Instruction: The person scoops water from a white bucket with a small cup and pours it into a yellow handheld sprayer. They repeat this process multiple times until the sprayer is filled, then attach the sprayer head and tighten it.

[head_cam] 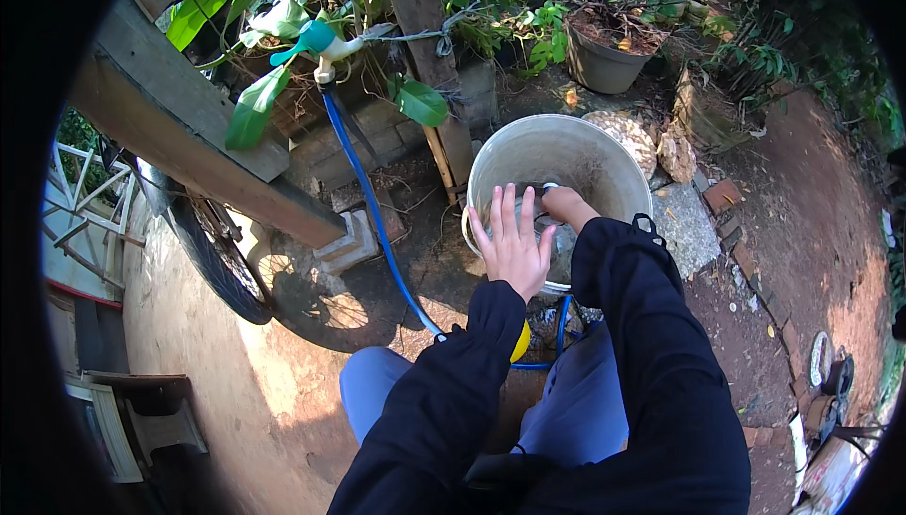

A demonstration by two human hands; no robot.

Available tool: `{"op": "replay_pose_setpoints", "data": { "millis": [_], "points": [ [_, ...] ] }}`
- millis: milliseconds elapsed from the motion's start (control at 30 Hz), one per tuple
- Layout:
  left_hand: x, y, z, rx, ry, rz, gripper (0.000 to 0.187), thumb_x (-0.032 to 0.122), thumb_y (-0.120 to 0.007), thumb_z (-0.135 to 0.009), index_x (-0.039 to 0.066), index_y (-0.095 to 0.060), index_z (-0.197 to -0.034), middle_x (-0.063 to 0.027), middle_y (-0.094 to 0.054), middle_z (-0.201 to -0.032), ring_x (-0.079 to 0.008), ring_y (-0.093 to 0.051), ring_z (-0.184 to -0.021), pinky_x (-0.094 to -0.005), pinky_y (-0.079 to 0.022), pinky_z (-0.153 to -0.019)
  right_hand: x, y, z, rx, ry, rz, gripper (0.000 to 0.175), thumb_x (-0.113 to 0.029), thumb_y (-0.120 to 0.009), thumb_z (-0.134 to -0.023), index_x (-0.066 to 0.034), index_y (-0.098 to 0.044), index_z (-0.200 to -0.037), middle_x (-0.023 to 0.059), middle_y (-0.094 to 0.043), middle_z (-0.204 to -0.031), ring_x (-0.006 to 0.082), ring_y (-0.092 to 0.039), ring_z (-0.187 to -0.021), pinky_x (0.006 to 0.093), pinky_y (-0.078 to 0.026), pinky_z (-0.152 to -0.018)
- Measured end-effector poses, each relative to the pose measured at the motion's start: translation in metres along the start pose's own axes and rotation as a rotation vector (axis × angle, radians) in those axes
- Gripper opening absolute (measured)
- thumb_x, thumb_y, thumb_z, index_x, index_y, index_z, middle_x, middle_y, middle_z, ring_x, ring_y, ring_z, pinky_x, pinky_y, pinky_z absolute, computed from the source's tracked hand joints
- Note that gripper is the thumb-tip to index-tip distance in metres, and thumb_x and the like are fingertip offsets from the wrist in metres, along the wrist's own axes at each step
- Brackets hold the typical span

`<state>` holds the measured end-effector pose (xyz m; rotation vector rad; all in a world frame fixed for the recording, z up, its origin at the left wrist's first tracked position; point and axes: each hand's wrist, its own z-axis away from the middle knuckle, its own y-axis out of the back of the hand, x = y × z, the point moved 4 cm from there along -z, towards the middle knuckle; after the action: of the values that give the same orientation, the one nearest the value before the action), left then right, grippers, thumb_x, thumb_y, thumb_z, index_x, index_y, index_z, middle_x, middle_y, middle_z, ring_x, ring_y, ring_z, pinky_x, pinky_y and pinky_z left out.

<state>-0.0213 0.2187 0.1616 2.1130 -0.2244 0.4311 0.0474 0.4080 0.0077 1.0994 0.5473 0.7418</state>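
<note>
A large whitish plastic bucket stands upright before me, its inside stained and scuffed. Over its near left part is my left hand, palm down with the fingers spread and holding nothing; whether it touches the rim I cannot tell. My right hand reaches inside the bucket, its fingers closed around a small object with a white and blue end. Most of that object is hidden by the hand. Something clear or wet shows at the bottom of the bucket.
A blue hose runs from a teal-handled tap down past my knees. A yellow rounded thing is partly hidden by my left sleeve. Around lie a wooden post, a slanted beam, a potted plant, a stone slab and a tyre.
</note>
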Motion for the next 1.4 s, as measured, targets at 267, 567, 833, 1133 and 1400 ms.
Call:
{"op": "replay_pose_setpoints", "data": {
  "millis": [267, 567, 833, 1133, 1400],
  "points": [
    [0.000, 0.000, 0.001, 0.004, 0.001, 0.001, 0.059, 0.032, -0.055, -0.088, 0.011, -0.034, -0.139, -0.0148, -0.033, -0.142, -0.0315, -0.024, -0.138, -0.0585, -0.008, -0.110, -0.006, -0.026, 0.003, -0.092, -0.098, -0.126, 0.019, -0.017, -0.065, -0.079, -0.0092, -0.073, -0.094, 0.0168, -0.067, -0.103, 0.0326, -0.064, -0.097, 0.0402, -0.052, -0.082],
    [-0.002, -0.002, 0.003, 0.012, 0.001, -0.036, 0.059, 0.034, -0.054, -0.088, 0.012, -0.035, -0.140, -0.0146, -0.034, -0.142, -0.0303, -0.024, -0.138, -0.0568, -0.008, -0.111, 0.017, 0.036, 0.029, -0.250, -0.308, -1.101, 0.034, -0.005, -0.067, -0.079, -0.0044, -0.066, -0.113, 0.0107, -0.069, -0.083, 0.0173, -0.066, -0.061, 0.0292, -0.057, -0.057],
    [-0.001, 0.005, 0.005, 0.051, -0.041, 0.042, 0.063, 0.043, -0.049, -0.091, 0.010, -0.031, -0.141, -0.0188, -0.030, -0.143, -0.0346, -0.017, -0.139, -0.0604, -0.004, -0.110, 0.003, 0.162, 0.145, 0.295, -0.474, -1.219, 0.021, 0.000, -0.065, -0.078, 0.0039, -0.070, -0.097, 0.0104, -0.069, -0.084, 0.0157, -0.064, -0.062, 0.0263, -0.056, -0.053],
    [-0.070, 0.034, 0.119, -0.025, 0.244, 0.176, 0.044, 0.021, -0.063, -0.079, 0.011, -0.051, -0.120, -0.0146, -0.038, -0.134, -0.0351, -0.026, -0.132, -0.0575, -0.013, -0.105, -0.050, 0.148, 0.269, 0.237, -0.384, -1.538, 0.025, -0.004, -0.062, -0.082, 0.0037, -0.065, -0.105, 0.0076, -0.066, -0.080, 0.0105, -0.062, -0.058, 0.0212, -0.055, -0.054],
    [-0.078, -0.001, 0.201, -0.321, 0.165, 0.226, 0.052, 0.032, -0.068, -0.074, 0.012, -0.054, -0.120, -0.0104, -0.041, -0.133, -0.0330, -0.027, -0.131, -0.0625, -0.014, -0.100, -0.095, 0.054, 0.322, 0.327, -0.520, -1.799, 0.023, -0.003, -0.061, -0.084, 0.0047, -0.063, -0.106, 0.0063, -0.066, -0.078, 0.0087, -0.061, -0.055, 0.0179, -0.051, -0.051]
  ]
}}
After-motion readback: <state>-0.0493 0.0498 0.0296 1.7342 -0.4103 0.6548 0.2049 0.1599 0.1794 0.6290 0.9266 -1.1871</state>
